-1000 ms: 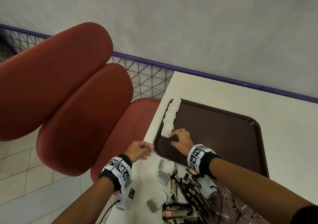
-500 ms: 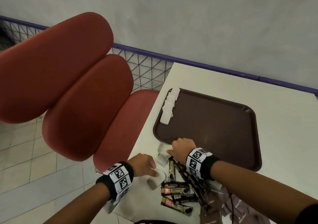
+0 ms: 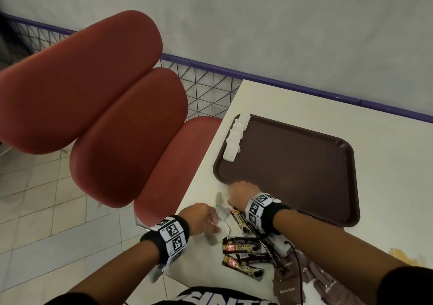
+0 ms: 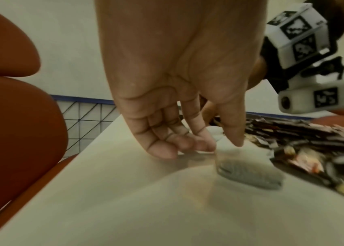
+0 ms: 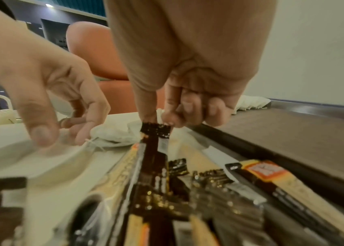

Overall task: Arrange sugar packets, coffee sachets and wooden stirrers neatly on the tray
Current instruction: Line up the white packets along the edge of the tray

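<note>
A dark brown tray (image 3: pixel 293 178) lies on the white table, with a row of white sugar packets (image 3: pixel 234 140) along its left rim. My right hand (image 3: pixel 241 191) is at the tray's front left corner. Its thumb and forefinger (image 5: pixel 159 119) pinch the edge of a white packet (image 5: pixel 159 111), just behind the end of a dark coffee sachet (image 5: pixel 156 149). My left hand (image 3: pixel 203 218) has curled fingers (image 4: pixel 204 141), and its thumb presses another white packet (image 4: pixel 248 166) lying on the table. Several coffee sachets (image 3: pixel 243 246) lie in a loose pile beside my wrists.
Brown paper sugar sachets (image 3: pixel 288 288) are heaped at the table's near edge under my right forearm. A red padded chair (image 3: pixel 105 117) stands close against the table's left edge (image 3: pixel 206 154). A purple rail with wire mesh (image 3: pixel 210 86) runs behind, below a pale wall.
My right hand has left the packet row on the tray and come back to the loose packets in front of it. My left hand has dropped onto a white packet on the table.
</note>
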